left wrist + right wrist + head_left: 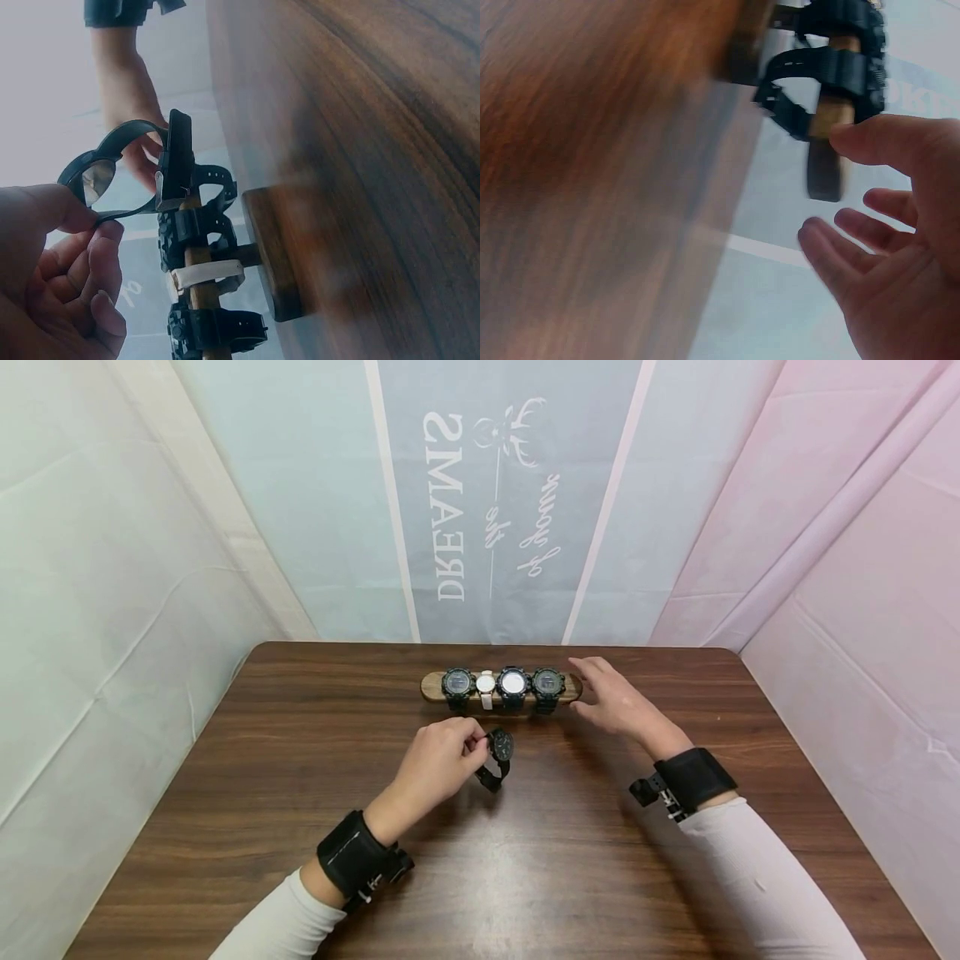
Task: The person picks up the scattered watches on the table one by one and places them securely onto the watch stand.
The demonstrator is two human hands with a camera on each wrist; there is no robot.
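Observation:
My left hand (438,760) pinches a black wristwatch (502,745) by its strap between thumb and forefinger. The watch is held above the table, its strap closed in a loop, in front of a wooden watch stand (431,687). On the stand's bar sit several watches: a white-strapped one (486,683) and black ones, among them a black watch (548,682) nearest the right end. Beside that end is my right hand (618,700), fingers spread. In the right wrist view its thumb appears at the bar's end (826,169); whether it touches is unclear.
The stand rests on its wooden base (274,255) near the far edge of a brown wood-grain table (300,735). Behind it hangs a pale blue cloth (337,510) with lettering. White cloth walls (97,568) flank both sides.

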